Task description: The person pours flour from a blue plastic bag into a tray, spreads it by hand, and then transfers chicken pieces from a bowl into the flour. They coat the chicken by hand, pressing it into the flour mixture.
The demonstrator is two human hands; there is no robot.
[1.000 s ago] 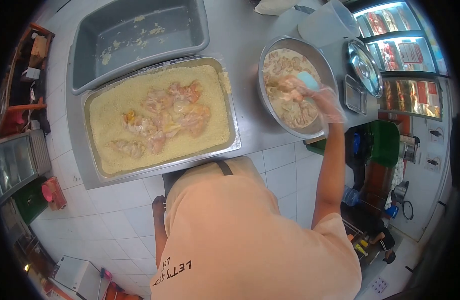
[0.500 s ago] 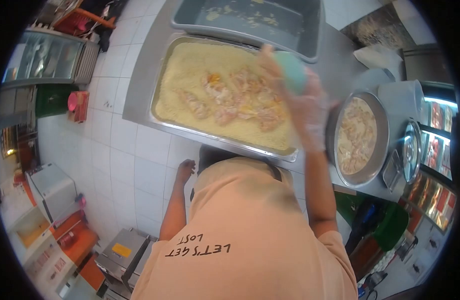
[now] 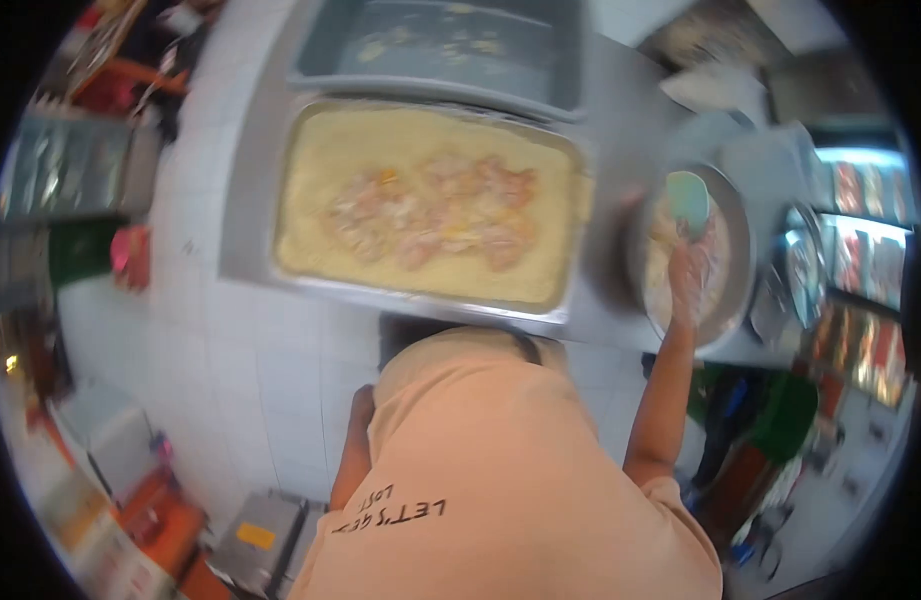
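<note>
The right hand (image 3: 692,268), covered by a thin transparent glove, is positioned above the round stainless-steel bowl (image 3: 742,235) at the right end of the steel tabletop (image 3: 612,130). A pale green rounded object (image 3: 687,197) is gripped at the upper end of this hand and is located over the bowl's far half. The fingers are closed on its lower part, though the exact grip is obscured by motion blur. The bowl is filled with pale, creamy marinated meat pieces (image 3: 663,262).

The left hand (image 3: 360,403) is lowered beside the body, below the tabletop edge and against the peach-coloured shirt (image 3: 500,470). It is in contact with no object. Whether its fingers are spread or curled cannot be told.

The two hands are held well apart.

A large rectangular metal tray (image 3: 430,304) is placed to the left of the bowl, just beside it. It is filled with yellow crumb coating (image 3: 330,150), and a cluster of pinkish raw chicken pieces (image 3: 430,208) lies on the crumbs near the middle. A grey rectangular plastic tub (image 3: 435,88) is set behind the tray, its near wall touching the tray's far rim. Crumb residue is visible on its floor.
</note>
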